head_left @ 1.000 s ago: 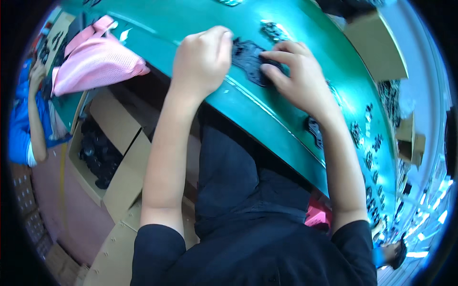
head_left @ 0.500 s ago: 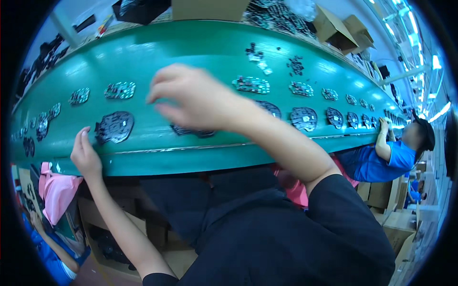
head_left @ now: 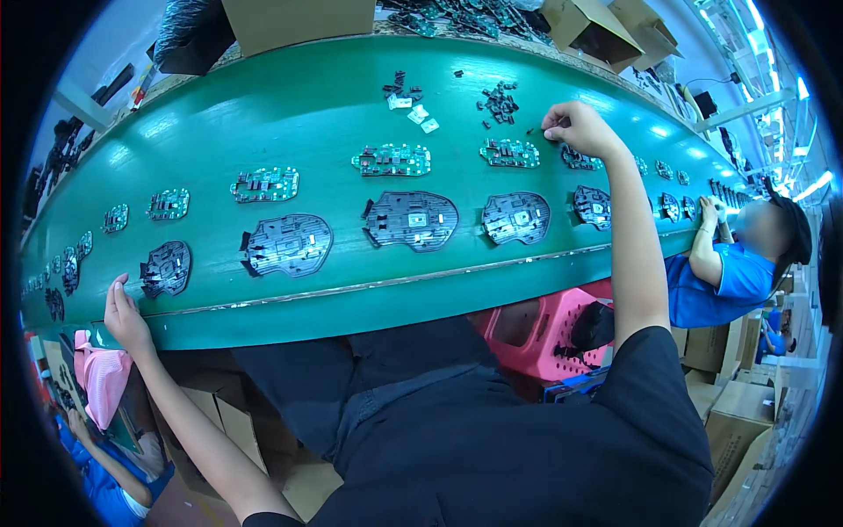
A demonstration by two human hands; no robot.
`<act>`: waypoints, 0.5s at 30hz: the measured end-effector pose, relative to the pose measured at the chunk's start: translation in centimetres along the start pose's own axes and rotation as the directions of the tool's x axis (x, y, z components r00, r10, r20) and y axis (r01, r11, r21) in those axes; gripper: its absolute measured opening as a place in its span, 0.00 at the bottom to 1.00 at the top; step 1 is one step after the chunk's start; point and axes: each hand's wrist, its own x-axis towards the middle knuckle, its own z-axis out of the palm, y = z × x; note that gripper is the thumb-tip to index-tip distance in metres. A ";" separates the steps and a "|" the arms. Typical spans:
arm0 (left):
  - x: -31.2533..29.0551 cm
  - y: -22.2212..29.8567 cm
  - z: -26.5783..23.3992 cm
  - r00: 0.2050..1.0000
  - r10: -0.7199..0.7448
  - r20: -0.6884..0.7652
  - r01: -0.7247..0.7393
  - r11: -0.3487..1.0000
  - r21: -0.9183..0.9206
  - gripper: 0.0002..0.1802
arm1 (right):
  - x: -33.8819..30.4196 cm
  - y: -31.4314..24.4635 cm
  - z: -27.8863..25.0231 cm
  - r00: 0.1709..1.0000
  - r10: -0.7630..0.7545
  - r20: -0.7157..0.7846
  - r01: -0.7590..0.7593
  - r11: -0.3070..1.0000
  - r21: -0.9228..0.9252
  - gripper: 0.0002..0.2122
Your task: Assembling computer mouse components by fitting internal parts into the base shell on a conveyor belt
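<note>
My right hand (head_left: 580, 130) is reached far across the green belt, thumb and fingertips pinched together beside a pile of small black parts (head_left: 500, 104). Whatever lies in the pinch is too small to make out. Below that hand is a green circuit board (head_left: 580, 158), partly covered by it. My left hand (head_left: 127, 318) rests by the belt's front edge with its fingers loosely stretched and nothing visible in them. Nearest to it is a dark plastic shell (head_left: 167, 269). Larger shells (head_left: 290, 244) lie in a row, with green circuit boards (head_left: 265, 184) in a row behind them.
More black parts (head_left: 399, 86) and white pieces (head_left: 418, 114) lie on the green belt (head_left: 263, 97). Cardboard boxes (head_left: 590, 33) stand along the far side. A person in blue (head_left: 724, 268) works at the right; another sits at lower left. A pink stool (head_left: 540, 329) stands below the belt.
My right hand has swung right and away from me, to the small black parts, and its fingers have closed. My left hand has shifted slightly left and nearer. The view has shifted along the belt.
</note>
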 end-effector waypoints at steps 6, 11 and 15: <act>0.9 -1.1 -0.6 1.000 -0.006 -0.008 0.006 1.000 0.006 0.17 | 1.6 -1.2 1.9 0.997 -0.073 -0.033 0.079 0.958 0.275 0.09; 0.8 -1.3 -0.8 1.000 -0.023 -0.017 0.023 1.000 0.012 0.17 | 1.5 -1.5 2.1 0.988 -0.093 -0.123 0.134 0.912 0.388 0.08; 1.1 -1.5 -1.1 0.999 -0.041 -0.030 0.040 0.999 -0.003 0.17 | 1.7 -1.0 2.1 0.985 -0.084 -0.151 0.136 0.916 0.378 0.08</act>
